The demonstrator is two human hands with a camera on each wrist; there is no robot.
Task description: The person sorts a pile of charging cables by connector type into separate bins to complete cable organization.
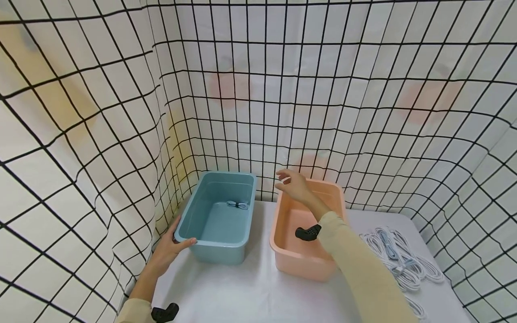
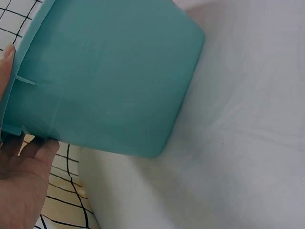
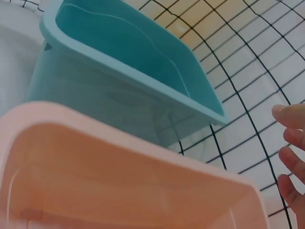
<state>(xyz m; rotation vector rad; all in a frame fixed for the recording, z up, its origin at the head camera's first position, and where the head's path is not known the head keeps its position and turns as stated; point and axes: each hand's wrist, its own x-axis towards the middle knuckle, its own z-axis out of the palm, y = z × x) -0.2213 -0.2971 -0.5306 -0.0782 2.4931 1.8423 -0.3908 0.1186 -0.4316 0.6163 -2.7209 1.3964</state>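
My left hand [image 1: 166,251] grips the near left corner of a blue plastic bin [image 1: 218,255]. Its thumb lies over the rim and the fingers are against the outer wall, as the left wrist view shows from the side. Inside that bin lies one small bundled cable [image 1: 237,205] with a dark tie. Above the far left part of an orange plastic bin [image 1: 303,268] is my right hand [image 1: 295,186], with loosely bent fingers and nothing in them. In the right wrist view, its fingertips [image 3: 286,112] stand apart beyond the orange rim.
Several coiled white cables [image 1: 408,264], some with light blue ones among them, lie in a pile on the white table [image 1: 258,298] at the right. Black grid netting [image 1: 282,103] over white sheeting encloses the table's back and sides.
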